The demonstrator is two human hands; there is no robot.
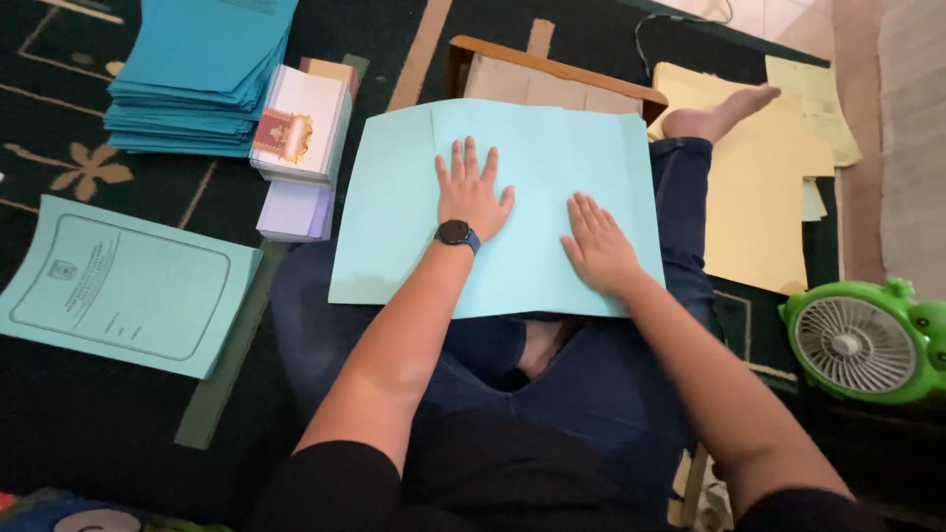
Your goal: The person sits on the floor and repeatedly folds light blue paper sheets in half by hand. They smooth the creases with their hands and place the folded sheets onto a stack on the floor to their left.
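A large light-blue paper folder sheet lies spread over my lap and a small wooden board. My left hand, with a dark watch on the wrist, presses flat on the sheet's middle, fingers apart. My right hand lies flat on the sheet to the right, fingers together. Neither hand grips anything. My crossed legs in blue jeans are under the sheet, with a bare foot sticking out at the upper right.
A stack of blue folders sits at the upper left beside stacks of white and lilac booklets. A printed light-blue cover lies at the left. Yellow sheets lie at the right. A green fan stands at the right edge.
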